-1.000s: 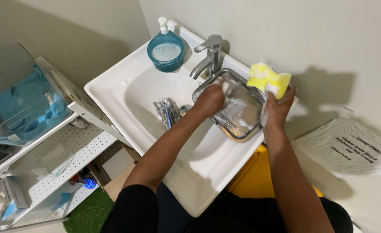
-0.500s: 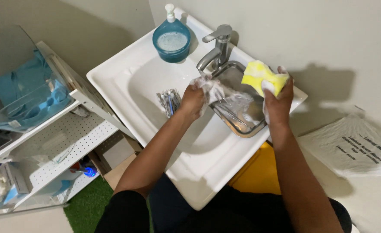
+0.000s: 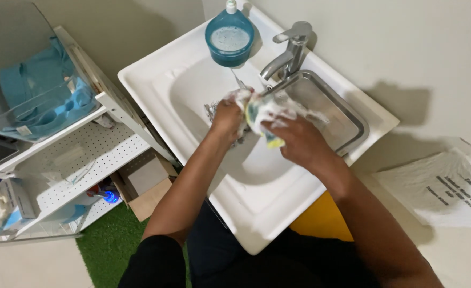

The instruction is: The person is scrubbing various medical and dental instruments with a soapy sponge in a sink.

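Both hands met at frame centre over the sink point(image 3: 278, 213). Right hand point(image 3: 294, 140) was clamped on a soapy sponge point(image 3: 262, 114), pressing it w/ the left hand point(image 3: 227, 114), which gripped sth small, can't tell what. A steel tray point(image 3: 328, 106) lay just right of both, long axis running upper left to lower right, under the tap point(image 3: 288, 53). A blue soap bottle point(image 3: 229, 34) stood top centre.

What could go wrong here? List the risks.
1. The metal tray rests tilted on the sink rim beside the tap; a knock might slide it off.
2. Both the left hand and right hand look soapy around the sponge, so grip may slip.
3. Splashes could reach the paper bag nearby.
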